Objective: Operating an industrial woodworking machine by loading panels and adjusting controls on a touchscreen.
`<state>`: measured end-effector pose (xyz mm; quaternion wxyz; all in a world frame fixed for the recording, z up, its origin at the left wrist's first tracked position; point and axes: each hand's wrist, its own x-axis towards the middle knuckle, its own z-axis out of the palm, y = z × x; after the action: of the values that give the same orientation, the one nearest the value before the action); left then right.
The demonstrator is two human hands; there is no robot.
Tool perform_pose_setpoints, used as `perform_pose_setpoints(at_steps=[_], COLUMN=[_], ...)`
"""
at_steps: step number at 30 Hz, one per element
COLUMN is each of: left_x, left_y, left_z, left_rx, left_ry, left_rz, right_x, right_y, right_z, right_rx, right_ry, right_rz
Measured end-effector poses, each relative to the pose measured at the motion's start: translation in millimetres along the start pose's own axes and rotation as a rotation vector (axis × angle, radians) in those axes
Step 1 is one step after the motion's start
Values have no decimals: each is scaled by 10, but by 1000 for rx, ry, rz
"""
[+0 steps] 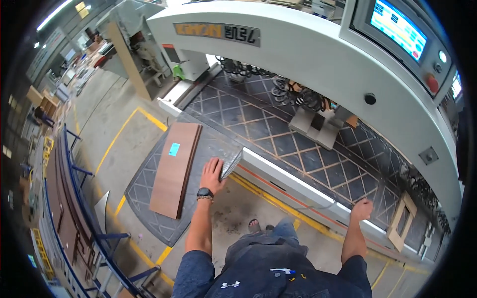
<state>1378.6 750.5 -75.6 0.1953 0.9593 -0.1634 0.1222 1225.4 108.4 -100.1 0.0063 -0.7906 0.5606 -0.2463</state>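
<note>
My left hand (212, 175) lies with its fingers stretched out on the dark side table (198, 134), close to its corner by the machine. To the left of that hand, long brown panels (169, 184) lie in a small stack, with a teal label (174, 149) on top. My right hand (361, 209) is curled into a fist at the front edge of the machine bed (318, 171). Whether anything is inside that fist is hidden. A dark watch (204, 192) sits on my left wrist.
The white machine's arched housing (308, 54) spans the far side, with a lit control screen (397, 27) and red button (432, 83). A light wooden frame (401, 222) lies at the bed's right end. A blue rack (89, 213) of brown panels stands at left.
</note>
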Motion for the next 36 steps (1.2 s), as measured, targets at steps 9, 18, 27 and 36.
perform_pose_setpoints(at_steps=[9, 18, 27, 36], left_x=[69, 32, -57, -54], left_y=[82, -25, -87, 3], left_z=[-79, 66, 138, 252], left_rx=[31, 10, 33, -6], left_ry=[-54, 32, 7, -18], left_rz=[-32, 19, -35, -27], right_x=[3, 139, 119, 208], right_y=[-59, 222, 286, 266], right_z=[-53, 250, 284, 43], right_rx=[-3, -12, 56, -20], right_ry=[-10, -6, -155, -56], right_rz=[-36, -44, -98, -92])
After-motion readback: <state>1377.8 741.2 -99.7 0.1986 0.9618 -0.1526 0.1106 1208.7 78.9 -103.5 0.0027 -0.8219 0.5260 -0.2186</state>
